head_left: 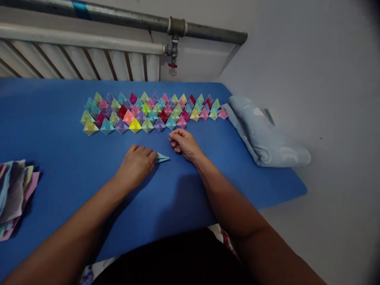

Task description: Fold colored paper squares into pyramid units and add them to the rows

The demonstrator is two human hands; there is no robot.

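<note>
My left hand [137, 161] lies knuckles up on the blue mat [59, 150], its fingers curled over a small light-teal folded paper piece [162, 158] whose pointed tip sticks out to the right. My right hand [184, 143] rests just right of that tip with fingers curled in a loose fist; nothing shows inside it. Behind both hands, several rows of folded paper shapes [148, 113] in many colours lie packed together.
A stack of flat coloured paper sheets [14, 194] sits at the mat's left edge. A rolled pale-blue cloth [267, 138] lies along the right edge. A radiator [80, 59] and grey pipe [133, 18] run behind the mat. A grey floor [326, 118] is on the right.
</note>
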